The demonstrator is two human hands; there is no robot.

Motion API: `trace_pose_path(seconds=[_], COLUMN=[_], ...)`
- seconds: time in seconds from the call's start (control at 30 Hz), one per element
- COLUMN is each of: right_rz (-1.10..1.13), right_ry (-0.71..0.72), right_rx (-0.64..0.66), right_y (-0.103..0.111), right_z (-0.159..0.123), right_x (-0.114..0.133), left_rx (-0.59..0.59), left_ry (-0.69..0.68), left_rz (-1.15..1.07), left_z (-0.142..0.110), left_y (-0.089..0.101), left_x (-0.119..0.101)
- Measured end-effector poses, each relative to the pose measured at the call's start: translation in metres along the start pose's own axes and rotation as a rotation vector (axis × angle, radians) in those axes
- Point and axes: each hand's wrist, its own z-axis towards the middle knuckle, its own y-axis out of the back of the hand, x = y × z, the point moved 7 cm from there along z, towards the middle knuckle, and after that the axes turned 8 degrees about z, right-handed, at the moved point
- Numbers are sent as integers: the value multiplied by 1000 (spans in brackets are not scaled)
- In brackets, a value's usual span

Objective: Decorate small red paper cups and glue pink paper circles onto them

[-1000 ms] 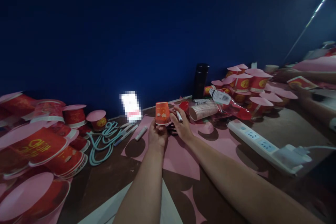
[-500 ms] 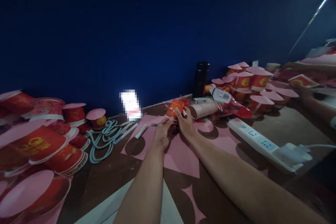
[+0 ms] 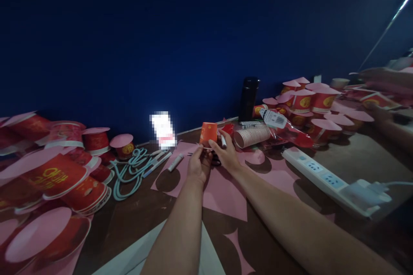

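Note:
An orange-red paper cup [image 3: 208,132] is held upside down, its narrow end up, above the pink paper sheet [image 3: 222,200]. My left hand [image 3: 198,167] is closed on the lower rim from the left. From the right, my right hand [image 3: 229,154] pinches the cup's side and also keeps a white pen-like stick with a dark end [image 3: 223,141] between its fingers. Scissors [image 3: 217,161] lie partly hidden under my hands. A capped white stick [image 3: 175,162] rests on the sheet to the left, and a nested stack of paper cups [image 3: 252,136] lies to the right.
Red cups topped with pink paper discs crowd the left [image 3: 61,172] and the back right [image 3: 325,124]. A coiled cable [image 3: 127,180], a bright blurred screen [image 3: 163,129], a black flask [image 3: 249,99] and a power strip [image 3: 325,176] surround the work area. Another person's arm [image 3: 387,126] reaches in at right.
The cup has turned from a tilt to standing straight, rim down, between my hands. My view has shifted slightly; both hands still grip the cup.

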Motion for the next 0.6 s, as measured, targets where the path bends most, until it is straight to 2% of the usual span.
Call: trace_pose_path(seconds=[0.13,0.2,0.37,0.43,0.5,0.6], right_rz=[-49,-64,-141,-200,-242,-277], right_ry=[-27,-22,47,71,87,109], right_rx=[17,15,-22,-25,-15,-22], right_y=[-2,-2,0,1,2,4], right_z=[-1,-1,-1,-1,0,1], right_x=[-1,1,11,13,12,10], left_rx=[-31,-10,228,271,276,230], left_ry=[49,45,3,4,-3,-30], left_rz=[-55,-48,88,182,232,179], left_z=[-1,-2,-8,-9,-9,-5], left_y=[1,0,-17,-20,-20,-17], left_x=[2,3,10,14,16,13])
